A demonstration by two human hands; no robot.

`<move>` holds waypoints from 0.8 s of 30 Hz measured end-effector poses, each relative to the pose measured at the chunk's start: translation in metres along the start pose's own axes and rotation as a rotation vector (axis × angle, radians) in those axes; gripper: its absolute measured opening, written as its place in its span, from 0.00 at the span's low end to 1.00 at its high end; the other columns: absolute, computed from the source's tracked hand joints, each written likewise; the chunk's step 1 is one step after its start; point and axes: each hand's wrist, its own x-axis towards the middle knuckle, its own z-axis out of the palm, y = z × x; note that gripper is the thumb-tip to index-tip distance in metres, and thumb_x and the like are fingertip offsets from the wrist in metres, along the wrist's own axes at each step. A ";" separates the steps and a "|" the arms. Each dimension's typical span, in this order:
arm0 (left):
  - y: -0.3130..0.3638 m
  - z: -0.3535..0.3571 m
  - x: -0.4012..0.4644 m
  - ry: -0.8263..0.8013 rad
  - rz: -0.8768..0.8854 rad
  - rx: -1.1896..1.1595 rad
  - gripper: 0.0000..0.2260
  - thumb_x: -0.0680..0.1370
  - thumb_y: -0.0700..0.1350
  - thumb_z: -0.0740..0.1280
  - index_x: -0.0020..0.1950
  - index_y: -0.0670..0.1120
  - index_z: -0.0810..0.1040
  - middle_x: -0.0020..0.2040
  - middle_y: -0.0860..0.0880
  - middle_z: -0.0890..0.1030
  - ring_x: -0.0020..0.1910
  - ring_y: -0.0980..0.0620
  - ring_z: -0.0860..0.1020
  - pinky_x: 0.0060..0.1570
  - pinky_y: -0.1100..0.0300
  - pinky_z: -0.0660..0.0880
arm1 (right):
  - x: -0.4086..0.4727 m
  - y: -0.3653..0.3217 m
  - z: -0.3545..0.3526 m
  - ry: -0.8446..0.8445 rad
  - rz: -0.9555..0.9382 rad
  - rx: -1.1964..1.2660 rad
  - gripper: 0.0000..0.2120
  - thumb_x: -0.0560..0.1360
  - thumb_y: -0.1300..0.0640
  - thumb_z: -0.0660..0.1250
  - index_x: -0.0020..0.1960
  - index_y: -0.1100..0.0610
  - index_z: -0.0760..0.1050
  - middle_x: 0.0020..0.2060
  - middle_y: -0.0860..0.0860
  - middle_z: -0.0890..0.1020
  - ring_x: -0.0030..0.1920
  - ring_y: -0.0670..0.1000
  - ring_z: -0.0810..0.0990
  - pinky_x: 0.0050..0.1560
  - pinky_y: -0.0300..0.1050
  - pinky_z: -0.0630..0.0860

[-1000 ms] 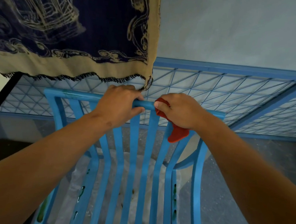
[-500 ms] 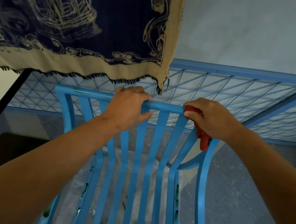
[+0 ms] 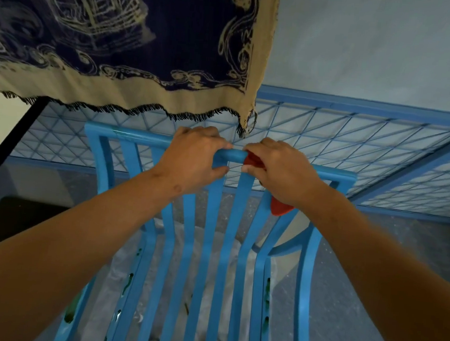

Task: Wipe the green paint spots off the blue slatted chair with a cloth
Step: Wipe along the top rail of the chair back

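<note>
The blue slatted chair (image 3: 210,251) stands below me, its top rail running across the middle of the view. My left hand (image 3: 192,159) grips that rail near its centre, fingers over the far side and thumb underneath. My right hand (image 3: 279,170) holds a red cloth (image 3: 280,208) wrapped on the rail just right of the left hand; a corner of the cloth hangs below the wrist. Green paint spots (image 3: 268,287) show on the right seat slat, and more green paint spots (image 3: 128,282) mark the left slats lower down.
A dark blue and beige fringed fabric (image 3: 120,50) hangs from above, its corner just over my hands. Behind the chair runs a blue wire-mesh fence (image 3: 358,144) against a grey wall. White plastic sheeting (image 3: 206,292) lies under the chair on the grey floor.
My right hand has slid the red cloth leftward along the top rail, from near the right end back to beside my left hand. The left hand has kept its grip.
</note>
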 end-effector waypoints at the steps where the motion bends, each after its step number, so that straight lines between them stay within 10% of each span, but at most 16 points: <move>1: -0.001 0.000 0.000 0.001 0.005 0.004 0.21 0.74 0.54 0.74 0.65 0.51 0.81 0.56 0.50 0.81 0.56 0.46 0.79 0.61 0.46 0.69 | -0.004 0.004 -0.004 -0.013 0.002 0.002 0.20 0.80 0.42 0.65 0.68 0.50 0.74 0.55 0.51 0.79 0.54 0.56 0.78 0.54 0.54 0.76; 15: -0.009 0.003 -0.001 0.017 0.054 -0.028 0.21 0.72 0.53 0.76 0.63 0.50 0.81 0.52 0.50 0.82 0.52 0.47 0.80 0.60 0.44 0.72 | -0.014 0.014 -0.010 -0.015 0.110 -0.056 0.14 0.79 0.44 0.67 0.57 0.53 0.77 0.46 0.50 0.77 0.48 0.57 0.77 0.50 0.53 0.75; 24: -0.051 -0.008 -0.015 0.096 0.017 -0.010 0.29 0.72 0.67 0.68 0.64 0.47 0.80 0.54 0.48 0.83 0.52 0.47 0.81 0.57 0.44 0.77 | -0.009 -0.004 0.001 0.046 0.031 0.088 0.26 0.79 0.44 0.68 0.74 0.50 0.68 0.58 0.54 0.80 0.56 0.58 0.78 0.56 0.52 0.75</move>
